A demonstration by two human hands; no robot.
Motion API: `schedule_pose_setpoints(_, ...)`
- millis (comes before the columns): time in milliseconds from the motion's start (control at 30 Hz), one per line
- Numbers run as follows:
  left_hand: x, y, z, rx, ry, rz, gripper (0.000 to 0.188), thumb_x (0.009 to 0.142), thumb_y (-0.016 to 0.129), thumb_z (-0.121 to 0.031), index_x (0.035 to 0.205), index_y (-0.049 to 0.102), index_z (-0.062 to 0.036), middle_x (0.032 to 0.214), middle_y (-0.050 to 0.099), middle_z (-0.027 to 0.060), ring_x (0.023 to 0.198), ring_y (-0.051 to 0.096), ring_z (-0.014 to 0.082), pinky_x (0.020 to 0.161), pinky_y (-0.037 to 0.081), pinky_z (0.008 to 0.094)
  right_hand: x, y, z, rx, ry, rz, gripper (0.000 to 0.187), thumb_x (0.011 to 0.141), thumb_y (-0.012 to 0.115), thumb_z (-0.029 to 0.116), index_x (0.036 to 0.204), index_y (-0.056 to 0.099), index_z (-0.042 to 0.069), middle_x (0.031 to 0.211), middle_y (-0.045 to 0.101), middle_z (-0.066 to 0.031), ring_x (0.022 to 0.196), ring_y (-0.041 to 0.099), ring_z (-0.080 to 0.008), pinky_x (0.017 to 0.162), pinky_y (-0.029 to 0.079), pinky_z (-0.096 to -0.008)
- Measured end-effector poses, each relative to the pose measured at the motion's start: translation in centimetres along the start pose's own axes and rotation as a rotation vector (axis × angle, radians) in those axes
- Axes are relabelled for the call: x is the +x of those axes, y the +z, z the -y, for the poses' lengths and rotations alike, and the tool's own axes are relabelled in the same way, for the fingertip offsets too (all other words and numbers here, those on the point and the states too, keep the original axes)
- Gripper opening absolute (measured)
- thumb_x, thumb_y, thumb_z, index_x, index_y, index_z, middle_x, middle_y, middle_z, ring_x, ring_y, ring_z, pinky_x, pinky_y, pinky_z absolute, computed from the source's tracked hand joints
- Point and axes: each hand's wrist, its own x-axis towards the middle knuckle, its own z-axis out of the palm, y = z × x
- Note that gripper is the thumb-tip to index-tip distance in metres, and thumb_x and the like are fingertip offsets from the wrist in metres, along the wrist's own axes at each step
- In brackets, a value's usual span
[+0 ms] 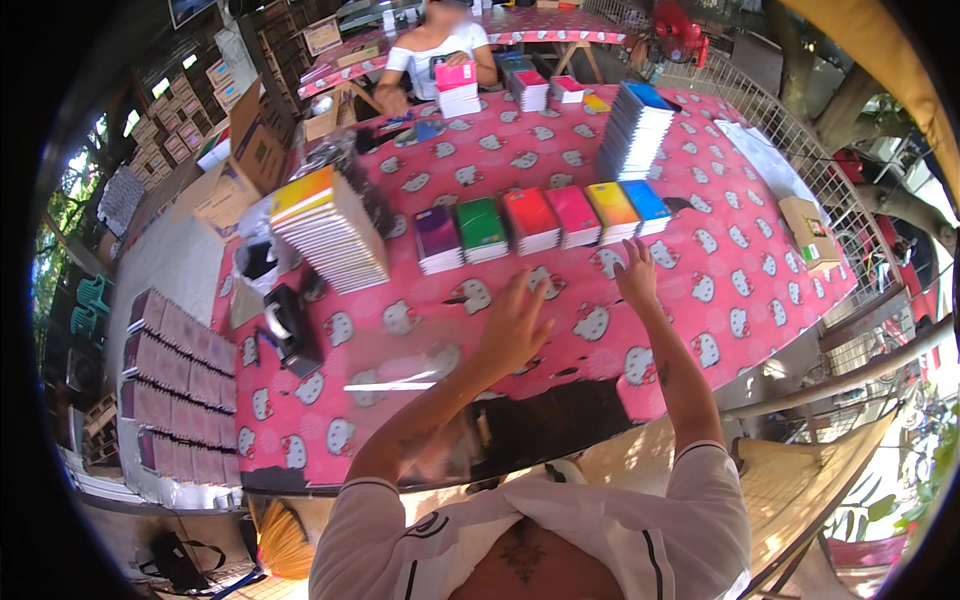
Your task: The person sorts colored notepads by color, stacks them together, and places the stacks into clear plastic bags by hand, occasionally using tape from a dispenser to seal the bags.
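A row of short notebook stacks crosses the middle of the table: a purple stack, a green stack, a red stack, a pink stack, a yellow stack and a blue stack. My left hand is over the tablecloth in front of the red stack, fingers spread and holding nothing. Just short of the yellow and blue stacks, my right hand reaches forward with fingers stretched out; whether a fingertip touches them I cannot tell. Clear plastic lies beside my left forearm.
Tall stacks of yellow notebooks and blue notebooks flank the row. A black tape dispenser sits at left, near an open carton. Across the pink table, another person handles pink notebooks. Bundled notebooks stand left.
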Motion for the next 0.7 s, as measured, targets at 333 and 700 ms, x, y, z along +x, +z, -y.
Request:
schedule_pose_setpoints(333, 19.8, 22.6, 1.6, 0.252, 0.061, 0.005, 0.044, 0.086, 0.059, -0.01, 0.129, 0.055, 0.0018, 0.115, 0.062, 0.0168, 0.116, 0.056, 0.0326, 0.098, 0.045, 0.0482, 12.4, -0.6, -11.9, -0.011, -0.316, -0.006, 0.031, 0.089, 0.064, 0.01, 0.119, 0.068, 0.014, 0.12, 0.068, -0.0028, 0.111, 0.062, -0.0275, 0.092, 0.046, -0.0485)
schedule_pose_setpoints(700, 16.4, 5.9, -6.6, 0.153, -0.313, -0.08, 0.021, 0.087, 0.061, -0.008, 0.108, 0.066, -0.0059, 0.08, 0.066, 0.0129, 0.067, 0.067, 0.031, 0.054, 0.054, 0.0415, -0.7, -3.5, -11.1, 1.386, -0.161, 0.54, 0.028, 0.084, 0.055, -0.012, 0.103, 0.067, 0.005, 0.117, 0.067, -0.0115, 0.106, 0.064, -0.0223, 0.088, 0.051, -0.0327)
